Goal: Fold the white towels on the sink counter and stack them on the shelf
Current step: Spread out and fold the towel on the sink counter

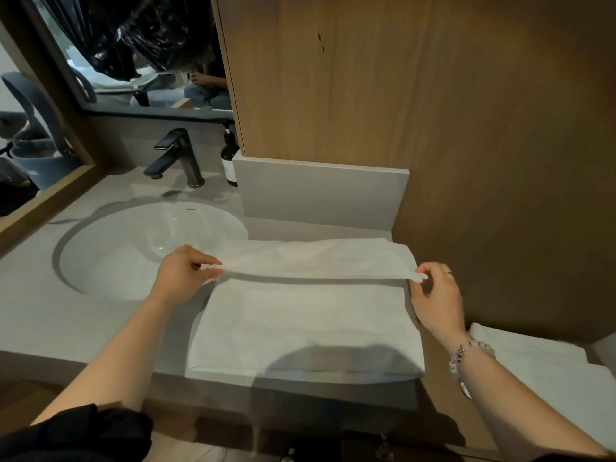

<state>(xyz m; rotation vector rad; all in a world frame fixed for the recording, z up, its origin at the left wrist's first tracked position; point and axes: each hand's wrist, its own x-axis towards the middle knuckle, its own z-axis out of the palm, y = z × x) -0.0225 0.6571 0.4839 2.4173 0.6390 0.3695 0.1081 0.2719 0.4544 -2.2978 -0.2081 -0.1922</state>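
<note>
A white towel (310, 325) lies spread on the sink counter (40, 315), right of the basin. Its far part (316, 256) is lifted off the counter, with the raised edge stretched tight between my hands. My left hand (185, 273) pinches that edge's left corner, over the basin's right rim. My right hand (436, 295) pinches the right corner near the wooden wall. The towel's near edge reaches the counter's front. Folded white towels (540, 365) lie on a lower shelf at the right, beyond my right forearm.
The white basin (133, 248) sits at the left with a black faucet (176, 158) behind it. A dark soap bottle (230, 158) stands by the grey backsplash (320, 191). A wooden cabinet (433, 111) walls off the back and right. The mirror hangs at the upper left.
</note>
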